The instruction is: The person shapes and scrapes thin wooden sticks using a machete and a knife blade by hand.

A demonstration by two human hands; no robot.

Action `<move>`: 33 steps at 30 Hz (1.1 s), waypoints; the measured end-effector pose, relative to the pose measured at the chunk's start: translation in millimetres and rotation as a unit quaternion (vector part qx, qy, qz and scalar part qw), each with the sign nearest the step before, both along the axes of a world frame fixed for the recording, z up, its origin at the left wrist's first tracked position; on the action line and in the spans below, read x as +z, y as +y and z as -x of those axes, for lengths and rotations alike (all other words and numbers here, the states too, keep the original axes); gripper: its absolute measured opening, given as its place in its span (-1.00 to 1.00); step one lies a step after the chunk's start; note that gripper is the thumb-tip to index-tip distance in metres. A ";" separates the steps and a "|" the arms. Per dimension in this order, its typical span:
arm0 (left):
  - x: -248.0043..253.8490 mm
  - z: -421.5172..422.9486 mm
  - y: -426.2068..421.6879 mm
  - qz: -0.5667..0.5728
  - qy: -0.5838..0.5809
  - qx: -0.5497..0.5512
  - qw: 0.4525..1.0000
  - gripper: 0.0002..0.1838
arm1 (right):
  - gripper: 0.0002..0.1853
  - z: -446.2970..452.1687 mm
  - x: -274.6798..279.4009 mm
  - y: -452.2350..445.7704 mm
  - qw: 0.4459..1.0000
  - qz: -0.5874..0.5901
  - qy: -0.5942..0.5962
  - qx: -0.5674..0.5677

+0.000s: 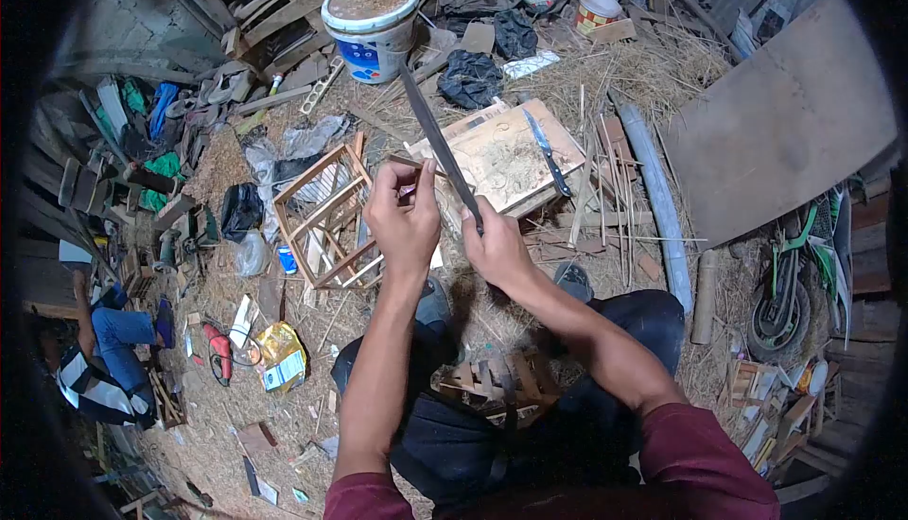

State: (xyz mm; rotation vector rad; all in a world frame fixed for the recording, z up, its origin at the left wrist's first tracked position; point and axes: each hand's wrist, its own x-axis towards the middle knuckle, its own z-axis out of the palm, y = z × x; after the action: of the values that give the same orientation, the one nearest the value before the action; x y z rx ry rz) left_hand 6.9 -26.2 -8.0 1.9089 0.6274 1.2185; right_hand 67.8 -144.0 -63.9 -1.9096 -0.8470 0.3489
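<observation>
My right hand [497, 248] is closed round the handle end of a machete [437, 132], whose long dark blade points up and away from me. My left hand [405, 216] is pinched on a thin wooden strip [404, 160] just left of the blade. Whether strip and blade touch, I cannot tell. Beyond my hands lies a wooden board [492, 156] strewn with shavings. A kitchen knife [543, 147] with a black handle rests on the board's right side. To the left of my left hand stands a small wooden frame [310, 230] made of slats.
A white bucket [371, 55] stands at the back. Thin sticks [615, 189] and a grey pipe [659, 203] lie right of the board. A red power tool [218, 354] and yellow packet [281, 356] are at left, near another person [113, 350]. A small bike [790, 284] stands right.
</observation>
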 end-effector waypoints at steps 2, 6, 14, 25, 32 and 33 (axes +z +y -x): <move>-0.7 1.8 1.0 0.002 0.004 0.007 1.000 -0.83 | -0.76 1.9 -6.6 0.7 0.999 -0.011 -0.045 0.007; -1.6 4.0 -2.0 0.026 0.001 0.006 1.000 -0.82 | -0.74 -11.2 -55.9 -4.5 0.996 0.088 -0.013 -0.002; -5.5 -2.3 -0.5 0.028 -0.005 -0.001 1.000 -0.80 | -0.69 -24.8 -132.9 -25.1 0.984 0.170 0.035 -0.029; -3.9 -15.1 18.5 0.026 -0.008 -0.018 0.999 -0.87 | -0.70 -23.8 -121.1 -24.2 0.989 0.132 0.029 -0.051; -3.2 -7.6 27.1 -0.030 0.011 0.008 0.999 -0.83 | -0.72 -15.9 -8.5 2.9 0.994 0.033 0.102 -0.023; -3.4 -9.2 24.1 -0.034 0.002 0.007 0.999 -0.83 | -0.72 -12.4 10.8 4.9 0.993 0.014 0.121 -0.008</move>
State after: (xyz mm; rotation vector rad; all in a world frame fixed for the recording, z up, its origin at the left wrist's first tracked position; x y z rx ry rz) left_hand 16.1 -2.1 -11.4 1.9671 0.6079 1.2598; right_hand 80.2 -139.1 -53.1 -1.8538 -0.6690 0.5731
